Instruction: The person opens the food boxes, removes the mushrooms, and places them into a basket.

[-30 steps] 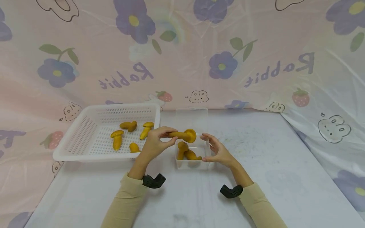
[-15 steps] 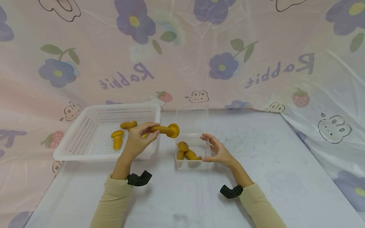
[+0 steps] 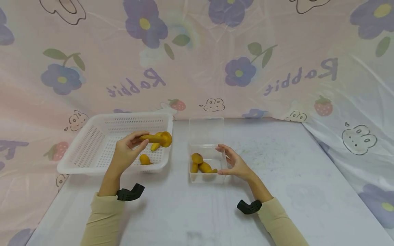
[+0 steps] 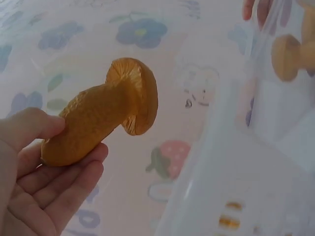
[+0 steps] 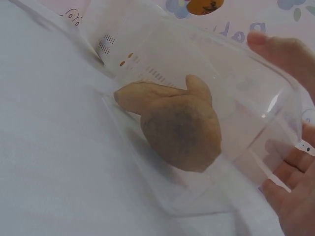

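Observation:
My left hand (image 3: pixel 127 150) pinches a yellow-brown mushroom (image 3: pixel 160 138) by its stem, over the white basket (image 3: pixel 77 169). In the left wrist view, the thumb and fingers hold the stem's end and the ribbed cap (image 4: pixel 140 98) points away. My right hand (image 3: pixel 237 164) grips the right side of a clear plastic box (image 3: pixel 209 177), thumb at the near corner and fingers at the far one. Inside the box, two mushrooms (image 3: pixel 197 159) lie together at the left. More mushrooms (image 3: pixel 144 159) rest in the basket, some hidden behind my left hand.
The box's clear lid (image 3: pixel 207 128) stands raised at its back. Basket and box sit side by side on a white table (image 3: pixel 191 212). A printed curtain (image 3: pixel 197 75) hangs along the table's far edge.
My left hand has carried the mushroom leftward, from above the clear box to above the basket. The right hand has stayed on the box.

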### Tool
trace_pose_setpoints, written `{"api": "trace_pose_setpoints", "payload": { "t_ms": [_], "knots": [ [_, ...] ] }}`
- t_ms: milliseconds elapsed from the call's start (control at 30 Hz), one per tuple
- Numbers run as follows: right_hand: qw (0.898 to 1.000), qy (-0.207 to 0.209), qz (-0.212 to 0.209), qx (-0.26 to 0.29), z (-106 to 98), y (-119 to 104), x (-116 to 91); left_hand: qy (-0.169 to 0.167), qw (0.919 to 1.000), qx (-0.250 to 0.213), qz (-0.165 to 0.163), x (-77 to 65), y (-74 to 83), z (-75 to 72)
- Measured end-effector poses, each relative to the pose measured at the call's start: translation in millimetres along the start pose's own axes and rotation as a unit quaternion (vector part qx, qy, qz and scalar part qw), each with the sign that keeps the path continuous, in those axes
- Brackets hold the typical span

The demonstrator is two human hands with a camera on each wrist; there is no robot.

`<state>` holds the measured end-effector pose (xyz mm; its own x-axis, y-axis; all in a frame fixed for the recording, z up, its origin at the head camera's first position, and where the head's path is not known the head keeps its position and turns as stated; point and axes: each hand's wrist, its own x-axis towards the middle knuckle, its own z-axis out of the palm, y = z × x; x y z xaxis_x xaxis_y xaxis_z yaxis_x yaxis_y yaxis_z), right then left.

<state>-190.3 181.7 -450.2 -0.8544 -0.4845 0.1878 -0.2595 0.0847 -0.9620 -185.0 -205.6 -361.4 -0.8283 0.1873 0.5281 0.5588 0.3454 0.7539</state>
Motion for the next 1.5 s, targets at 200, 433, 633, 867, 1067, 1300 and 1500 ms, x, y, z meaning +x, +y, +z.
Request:
{"api": "trace_pose_setpoints", "payload": {
  "t_ms": [200,433,633,867,1067,1300,1500],
  "knots": [
    [1.000,0.000,0.000,-0.001,-1,0,-1,-0.005,0.9991,0.000,-0.043,-8.5,-11.3,-24.8],
    [1.000,-0.003,-0.001,-0.001,-1,2,0,-0.014,0.9963,0.018,-0.082,-20.6,-25.2,-51.0],
    [1.000,-0.003,-0.003,0.000,-1,3,0,-0.036,0.9934,0.022,-0.107,-30.3,-31.7,-69.3],
    [1.000,-0.005,-0.003,0.001,0,3,1,-0.054,0.9824,0.077,-0.161,-40.0,-39.6,-95.0],
    [1.000,-0.001,0.000,-0.003,-1,1,0,-0.073,0.9700,0.124,-0.196,-45.5,-41.8,-108.2],
    [1.000,0.003,0.005,-0.009,-1,-1,0,-0.112,0.9511,0.178,-0.226,-44.0,-41.2,-111.7],
    [1.000,0.003,0.005,-0.010,-1,0,0,-0.067,0.9588,0.173,-0.215,-46.2,-42.2,-110.4]
  ]
}}
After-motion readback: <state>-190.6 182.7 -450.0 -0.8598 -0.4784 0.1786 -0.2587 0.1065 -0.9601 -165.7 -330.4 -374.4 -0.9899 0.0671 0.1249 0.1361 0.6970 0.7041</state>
